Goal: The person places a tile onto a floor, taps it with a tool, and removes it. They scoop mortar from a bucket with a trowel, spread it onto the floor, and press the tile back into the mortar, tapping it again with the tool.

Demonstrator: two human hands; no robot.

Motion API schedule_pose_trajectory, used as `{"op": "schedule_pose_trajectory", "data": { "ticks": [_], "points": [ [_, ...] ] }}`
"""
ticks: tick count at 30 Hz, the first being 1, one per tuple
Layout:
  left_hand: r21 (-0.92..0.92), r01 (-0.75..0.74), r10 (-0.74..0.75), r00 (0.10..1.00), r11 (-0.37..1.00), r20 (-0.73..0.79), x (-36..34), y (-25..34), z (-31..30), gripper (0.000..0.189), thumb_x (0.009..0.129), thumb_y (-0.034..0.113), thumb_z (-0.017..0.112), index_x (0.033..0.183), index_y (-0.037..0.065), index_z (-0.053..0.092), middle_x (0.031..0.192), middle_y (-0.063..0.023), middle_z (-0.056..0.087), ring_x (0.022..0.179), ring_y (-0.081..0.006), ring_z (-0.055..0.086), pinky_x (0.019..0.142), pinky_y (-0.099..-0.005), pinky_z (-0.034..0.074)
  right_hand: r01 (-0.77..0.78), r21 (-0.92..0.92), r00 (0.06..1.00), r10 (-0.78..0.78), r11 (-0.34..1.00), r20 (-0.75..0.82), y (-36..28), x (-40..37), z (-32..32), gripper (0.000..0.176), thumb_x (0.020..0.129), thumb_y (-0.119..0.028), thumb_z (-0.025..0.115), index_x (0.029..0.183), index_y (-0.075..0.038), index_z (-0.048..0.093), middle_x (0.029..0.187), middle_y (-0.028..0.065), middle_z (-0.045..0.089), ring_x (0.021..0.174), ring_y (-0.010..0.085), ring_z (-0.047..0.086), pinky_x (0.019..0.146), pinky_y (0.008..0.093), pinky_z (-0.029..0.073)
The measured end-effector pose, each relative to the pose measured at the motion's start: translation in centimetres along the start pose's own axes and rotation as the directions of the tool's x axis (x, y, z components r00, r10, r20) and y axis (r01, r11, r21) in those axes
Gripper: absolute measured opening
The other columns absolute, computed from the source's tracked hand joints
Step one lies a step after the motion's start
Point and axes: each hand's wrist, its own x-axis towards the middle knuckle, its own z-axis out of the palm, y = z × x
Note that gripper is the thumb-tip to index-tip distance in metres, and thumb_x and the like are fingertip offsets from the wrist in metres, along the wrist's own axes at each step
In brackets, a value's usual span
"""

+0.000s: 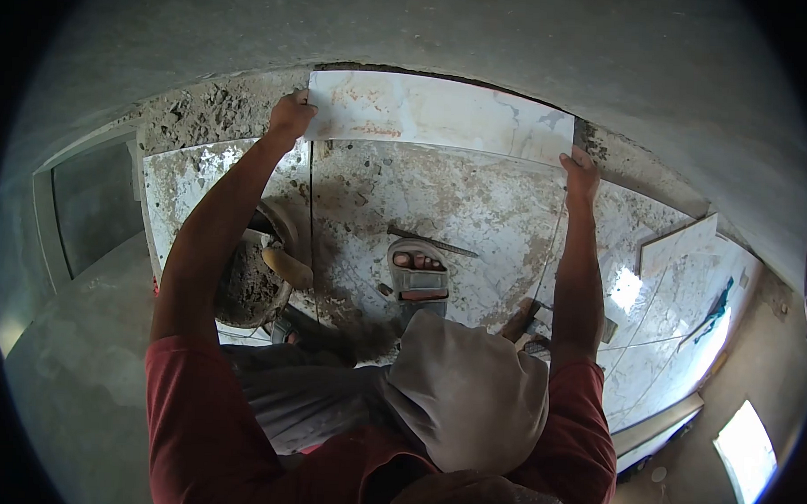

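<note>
A long white marbled tile strip (439, 111) lies along the foot of the grey wall, with its near edge against the dirty floor tiles (406, 181). My left hand (293, 117) grips the strip's left end, thumb on its face. At the right end, my right hand (581, 174) holds the near corner, its thumb on the top surface. The undersides of both hands' grips are hidden. A thin dark gap runs between the strip's far edge and the wall.
A bucket of mortar (247, 286) with a wooden-handled tool (287, 268) stands at my left. A thin flat bar (432, 241) lies beyond my sandalled foot. Rough mortar (195, 116) borders the wall at left. A cut tile piece (679, 246) rests at right.
</note>
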Motion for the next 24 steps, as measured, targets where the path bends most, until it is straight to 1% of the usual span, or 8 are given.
{"op": "schedule_pose_trajectory", "data": {
  "ticks": [4,8,10,12,16,18,20,24],
  "points": [
    [0.027,-0.07,0.07,0.997,0.997,0.008,0.2,-0.1,0.4,0.04,0.075,0.01,0.062,0.115,0.008,0.06,0.085,-0.0053,0.066,0.072,-0.0148,0.061,0.064,-0.0297,0.049,0.063,-0.14,0.998,-0.066,0.988,-0.023,0.2,0.2,0.3,0.035,0.078,-0.006,0.065,0.111,0.006,0.06,0.1,0.0102,0.066,0.089,0.0144,0.06,0.082,0.0262,0.045],
    [0.185,-0.071,0.081,0.996,0.98,-0.047,-0.2,1.4,0.5,0.049,0.07,0.015,0.065,0.118,0.011,0.058,0.096,-0.0128,0.066,0.085,-0.0265,0.063,0.075,-0.0354,0.049,0.12,-0.178,0.989,-0.133,0.977,-0.061,0.0,-0.3,0.2,0.035,0.076,-0.009,0.067,0.108,0.004,0.062,0.092,0.0144,0.068,0.084,0.0197,0.062,0.08,0.0301,0.047],
    [0.192,-0.079,0.094,0.993,0.978,-0.073,0.1,1.0,0.7,0.051,0.068,0.017,0.066,0.118,0.012,0.057,0.099,-0.0163,0.065,0.091,-0.0318,0.063,0.079,-0.0384,0.048,0.332,-0.608,0.914,-0.406,0.721,0.018,-0.8,-0.5,0.3,0.037,0.073,-0.014,0.069,0.107,0.001,0.064,0.091,0.0163,0.065,0.084,0.0251,0.06,0.081,0.0354,0.046],
    [0.234,-0.165,0.207,0.963,0.958,-0.171,0.5,1.0,1.1,0.052,0.068,0.018,0.067,0.118,0.009,0.057,0.099,-0.0176,0.065,0.092,-0.0325,0.062,0.08,-0.0391,0.048,0.278,-0.6,0.933,-0.359,0.75,-0.017,-1.2,-0.7,0.8,0.037,0.072,-0.015,0.07,0.106,-0.001,0.065,0.093,0.0169,0.063,0.086,0.0276,0.058,0.082,0.0374,0.045],
    [0.208,-0.187,0.209,0.974,0.96,-0.09,0.0,0.5,0.4,0.058,0.069,0.017,0.067,0.125,0.009,0.052,0.102,-0.0165,0.065,0.091,-0.0298,0.063,0.081,-0.0363,0.049,0.256,-0.648,0.95,-0.311,0.717,0.032,-1.2,-0.2,0.5,0.037,0.073,-0.018,0.071,0.108,-0.007,0.066,0.102,0.0169,0.058,0.093,0.0308,0.056,0.084,0.0397,0.044],
    [0.133,-0.107,0.111,0.994,0.985,-0.024,-0.4,0.4,-0.3,0.057,0.069,0.014,0.069,0.123,0.009,0.053,0.099,-0.015,0.065,0.081,-0.025,0.065,0.072,-0.0351,0.051,0.543,-0.639,0.791,-0.586,0.545,0.172,0.6,0.3,-0.2,0.04,0.075,-0.022,0.072,0.111,-0.008,0.064,0.106,0.0172,0.058,0.101,0.032,0.054,0.088,0.0402,0.044],
    [0.054,-0.018,0.016,0.999,0.998,0.042,-1.1,0.8,-1.0,0.055,0.069,0.011,0.07,0.122,0.009,0.053,0.095,-0.0128,0.065,0.071,-0.0195,0.064,0.064,-0.0327,0.051,0.51,-0.668,0.832,-0.508,0.542,0.224,-0.2,-1.1,-0.3,0.043,0.076,-0.026,0.071,0.115,-0.009,0.062,0.112,0.0179,0.057,0.106,0.0327,0.053,0.092,0.0413,0.043],
    [0.175,-0.103,0.099,0.995,0.979,0.033,-1.2,0.5,-0.5,0.057,0.07,0.012,0.07,0.124,0.008,0.051,0.092,-0.0117,0.065,0.066,-0.0179,0.063,0.062,-0.0312,0.051,0.524,-0.646,0.833,-0.494,0.555,0.251,0.7,-2.4,-0.9,0.04,0.078,-0.023,0.07,0.115,-0.009,0.062,0.116,0.0177,0.056,0.107,0.0331,0.053,0.092,0.0412,0.043]
  ]
}}
